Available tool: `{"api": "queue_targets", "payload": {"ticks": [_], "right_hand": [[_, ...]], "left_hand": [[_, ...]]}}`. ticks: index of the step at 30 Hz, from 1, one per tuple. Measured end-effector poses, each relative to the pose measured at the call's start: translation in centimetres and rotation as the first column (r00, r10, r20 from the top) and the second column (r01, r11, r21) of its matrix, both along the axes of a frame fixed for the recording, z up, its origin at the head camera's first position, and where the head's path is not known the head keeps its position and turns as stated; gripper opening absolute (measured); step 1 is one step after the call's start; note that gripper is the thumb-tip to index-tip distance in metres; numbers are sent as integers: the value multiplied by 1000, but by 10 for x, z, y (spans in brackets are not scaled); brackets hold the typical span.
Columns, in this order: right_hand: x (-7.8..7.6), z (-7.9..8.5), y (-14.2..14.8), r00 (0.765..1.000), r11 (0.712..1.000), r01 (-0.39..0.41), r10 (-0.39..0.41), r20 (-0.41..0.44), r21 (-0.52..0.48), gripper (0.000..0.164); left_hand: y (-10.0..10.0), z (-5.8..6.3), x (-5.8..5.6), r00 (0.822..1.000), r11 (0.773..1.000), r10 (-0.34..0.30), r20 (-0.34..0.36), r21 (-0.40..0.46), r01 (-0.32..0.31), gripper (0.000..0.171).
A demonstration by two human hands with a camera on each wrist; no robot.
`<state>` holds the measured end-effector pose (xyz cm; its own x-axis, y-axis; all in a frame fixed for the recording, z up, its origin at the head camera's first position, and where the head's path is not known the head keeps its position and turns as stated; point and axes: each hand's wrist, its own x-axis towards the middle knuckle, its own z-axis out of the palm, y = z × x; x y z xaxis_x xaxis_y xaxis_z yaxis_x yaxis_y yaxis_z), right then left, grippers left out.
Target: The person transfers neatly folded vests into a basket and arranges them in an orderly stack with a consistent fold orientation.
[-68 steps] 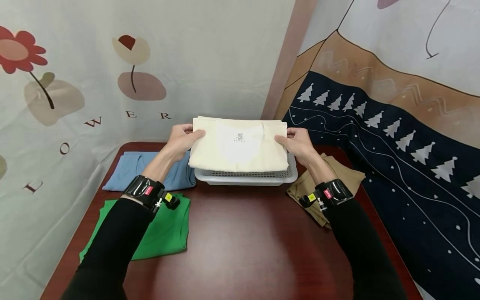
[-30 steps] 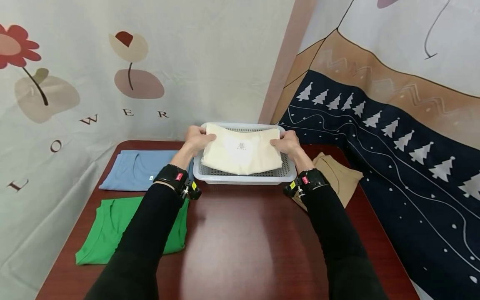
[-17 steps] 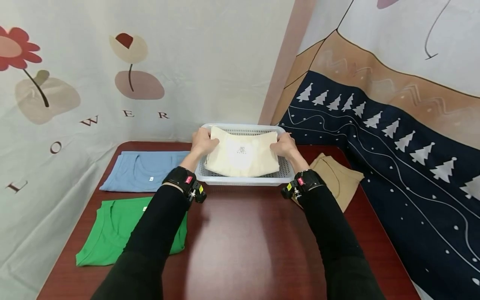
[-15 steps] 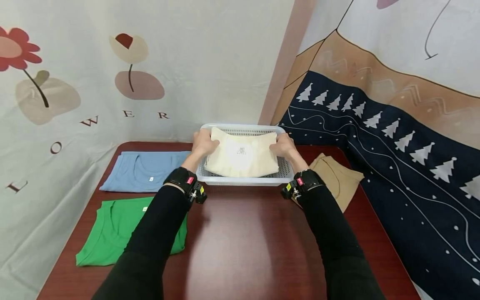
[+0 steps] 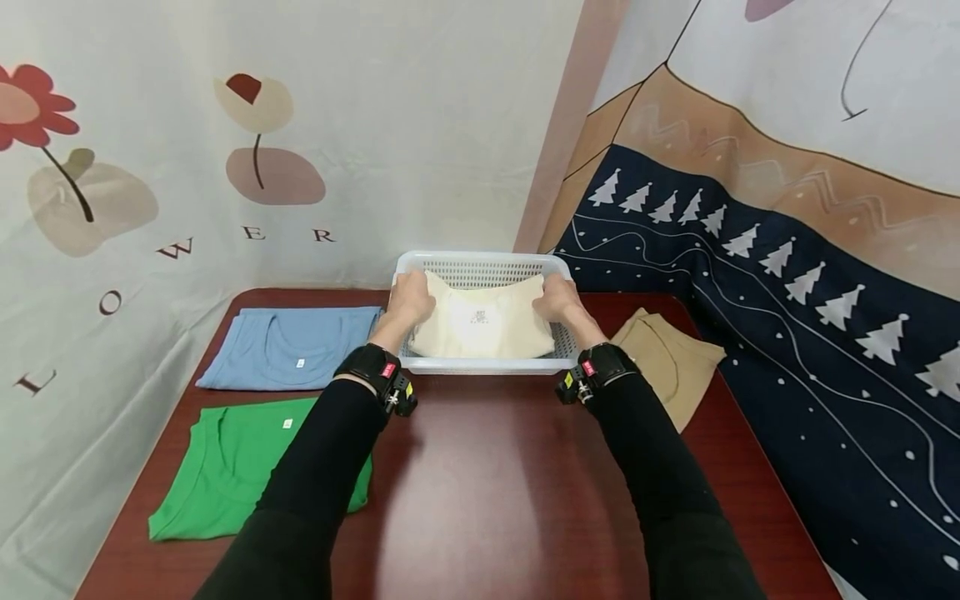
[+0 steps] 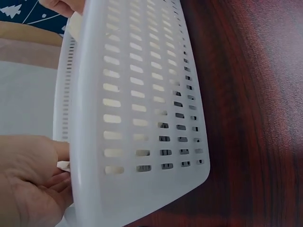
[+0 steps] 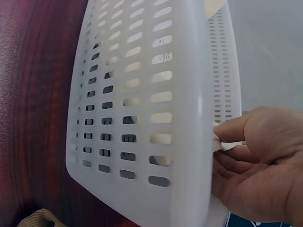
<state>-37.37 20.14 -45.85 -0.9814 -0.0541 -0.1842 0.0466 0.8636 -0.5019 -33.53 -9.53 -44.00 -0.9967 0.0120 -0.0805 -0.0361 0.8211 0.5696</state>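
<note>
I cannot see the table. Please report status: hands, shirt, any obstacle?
Left hand and right hand grip cream shirt. Shirt inside basket. Nothing in the way.

Bright, even indoor light fills the scene; a broad glare streaks the polished table [image 5: 457,500] near the viewer. Shadows are soft. Wide-angle distortion bends the edges, and the wrist views blur close up on the basket [image 6: 142,94].

This is looking like a staged recording corner rather than a lived-in room. Printed fabric backdrops are hanging right behind the dark red table [image 5: 480,492]: a flower curtain [image 5: 225,150] to its left and rear, a tree-patterned drape [image 5: 787,275] to its right. Folded shirts are lying spread out on the table.
</note>
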Motion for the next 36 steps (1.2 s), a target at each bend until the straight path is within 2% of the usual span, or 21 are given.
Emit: {"api": "queue_targets", "payload": {"ticks": [1,4,6,8,9,11,12,16,17,18,20,21,23,24,25,27,28,31,34,36], "right_hand": [[-15,-20,9,1000,1000,-23,23,-11,-16,14],[-29,-37,14,999,999,-50,50,7,10,16],[-30,-38,13,999,998,-52,52,14,17,16],[-7,-10,-3,998,998,-33,30,61,59,21],[-3,-6,-5,998,997,-41,38,59,58,21],[-7,-12,-4,998,995,-54,51,46,79,21],[-18,-24,1,998,994,-61,58,35,90,21],[-40,-46,6,997,990,-79,76,31,113,27],[-32,-37,3,996,991,-83,79,47,108,29],[-35,-41,4,996,990,-85,83,27,114,28],[-22,-26,-5,996,992,-74,69,53,103,31],[-15,-18,-8,996,992,-72,67,56,103,30],[2,-2,-15,996,993,-67,61,58,99,29],[2,-1,-16,996,994,-59,53,66,93,30],[12,11,-21,995,995,-49,41,91,84,33],[20,18,-23,994,996,-42,34,101,77,36],[21,19,-24,994,996,-31,23,108,79,38],[8,6,-21,989,998,-6,-4,148,68,39],[-13,-15,-15,980,998,23,-34,196,55,36],[-18,-21,-13,975,999,31,-40,218,44,34]], "left_hand": [[1,0,1,1000,1000,-10,0,-11,10,23],[2,-2,3,999,998,-37,-16,-46,36,24],[2,-3,4,999,998,-42,-22,-54,41,23],[3,-3,5,998,997,-46,-31,-71,43,22],[3,-4,5,998,996,-47,-34,-78,44,21],[2,-5,5,998,995,-48,-36,-93,45,20],[2,-5,5,998,994,-49,-38,-104,45,20],[0,-9,0,998,990,-48,-35,-133,43,18],[0,-10,-2,998,989,-50,-33,-139,45,18],[0,-11,-3,998,988,-51,-32,-145,46,18],[-2,-19,-11,998,988,-58,-37,-143,52,17],[-1,-20,-11,998,988,-60,-36,-145,54,17],[0,-20,-9,997,987,-66,-29,-149,61,19],[1,-20,-9,998,987,-66,-22,-150,62,19],[2,-20,-8,998,987,-65,-12,-146,63,20],[4,-14,-2,998,986,-56,24,-155,59,22],[5,-15,-2,998,985,-54,37,-160,60,23],[6,-17,-4,996,984,-41,76,-172,54,31],[7,-20,-5,994,983,-37,104,-176,55,50],[7,-22,-5,993,986,-29,118,-160,48,61]]}}
